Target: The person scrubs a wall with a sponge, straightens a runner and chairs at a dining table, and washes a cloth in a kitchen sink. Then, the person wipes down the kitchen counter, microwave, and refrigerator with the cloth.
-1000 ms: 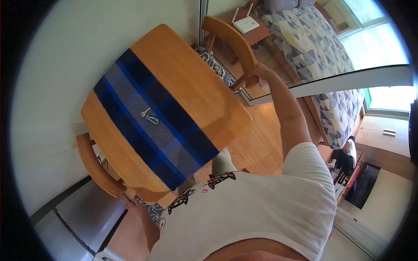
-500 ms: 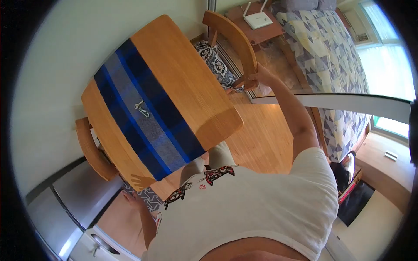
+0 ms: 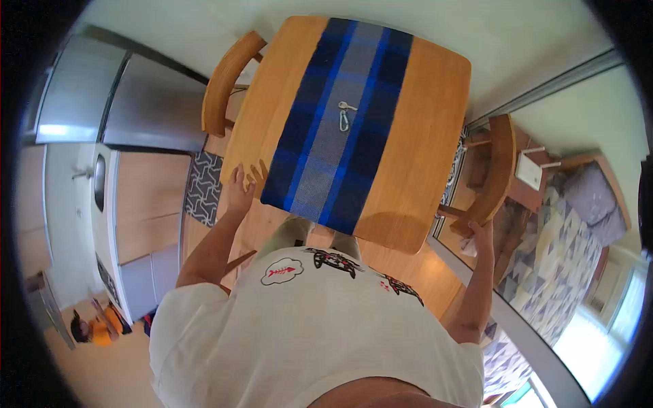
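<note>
My left hand [image 3: 239, 194] is over the near left edge of the wooden table [image 3: 427, 136], fingers apart, its shadow falling on the tabletop. My right hand [image 3: 481, 234] grips the near end of the curved back of the right chair [image 3: 500, 160]; a pale, crumpled thing [image 3: 468, 246] shows beside it, too unclear to name. A blue and grey plaid runner [image 3: 326, 170] lies down the length of the table. On it rest a key [image 3: 347, 106] and a carabiner [image 3: 344, 122].
Another wooden chair [image 3: 221, 85] stands left of the table, near a grey fridge [image 3: 156, 102]. A patterned mat [image 3: 203, 187] lies on the floor. Beyond a glass partition are a router [image 3: 528, 171] and a bed [image 3: 564, 258]. A person in orange [image 3: 102, 328] is at the lower left.
The view has swung left. My left hand has come from beside the left chair, low by the table, to over the table's edge. My right hand has stayed on the right chair's back.
</note>
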Tool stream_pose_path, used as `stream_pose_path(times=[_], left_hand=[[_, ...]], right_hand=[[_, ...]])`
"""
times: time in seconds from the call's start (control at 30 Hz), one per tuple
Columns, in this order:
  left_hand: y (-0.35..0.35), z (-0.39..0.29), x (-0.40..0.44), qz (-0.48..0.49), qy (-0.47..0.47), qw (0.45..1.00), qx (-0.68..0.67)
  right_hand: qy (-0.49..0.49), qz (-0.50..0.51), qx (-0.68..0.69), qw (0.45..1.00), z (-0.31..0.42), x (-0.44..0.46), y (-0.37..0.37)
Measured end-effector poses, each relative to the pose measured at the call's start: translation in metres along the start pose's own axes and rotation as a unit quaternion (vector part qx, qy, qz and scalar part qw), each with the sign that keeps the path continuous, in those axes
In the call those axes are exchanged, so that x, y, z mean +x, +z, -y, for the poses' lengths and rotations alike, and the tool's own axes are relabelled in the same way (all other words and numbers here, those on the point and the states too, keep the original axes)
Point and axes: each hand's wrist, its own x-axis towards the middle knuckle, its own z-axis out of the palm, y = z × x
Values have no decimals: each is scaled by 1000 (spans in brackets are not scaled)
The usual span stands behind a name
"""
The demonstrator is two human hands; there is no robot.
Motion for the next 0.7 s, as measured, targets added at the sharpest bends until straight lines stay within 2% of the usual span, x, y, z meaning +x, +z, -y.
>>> stream_pose_path(times=[0.07, 0.13, 0.2, 0.27, 0.33, 0.4, 0.47, 0.5, 0.57, 0.7], left_hand=[[0, 3, -9, 0, -9, 1000, -6], [4, -4, -11, 48, -46, 996, -61], [29, 14, -11, 45, -20, 998, -30], [42, 14, -8, 40, 4, 999, -2], [38, 0, -3, 63, 32, 997, -11], [37, -11, 2, 75, 28, 997, 3], [36, -28, 13, 90, 46, 995, 9], [36, -33, 18, 97, 38, 994, 18], [41, -38, 33, 107, 85, 990, 18], [37, -80, 55, 116, 139, 983, 2]], right_hand=[[-5, -7, 14, 1000, 2, 7, 4], [-54, 18, 21, 998, -13, 14, -1], [-99, 26, -70, 992, -25, 15, -7], [-30, -47, -114, 992, -39, 18, -6], [-129, -58, -2, 990, -27, 5, 9], [-88, -29, -61, 994, -49, 21, 0], [-128, -85, -136, 979, -16, 0, 12], [-119, -92, -128, 980, -2, -10, 15], [-100, -103, -123, 982, 14, -17, 16], [-32, -121, -138, 982, -4, -6, 18]])
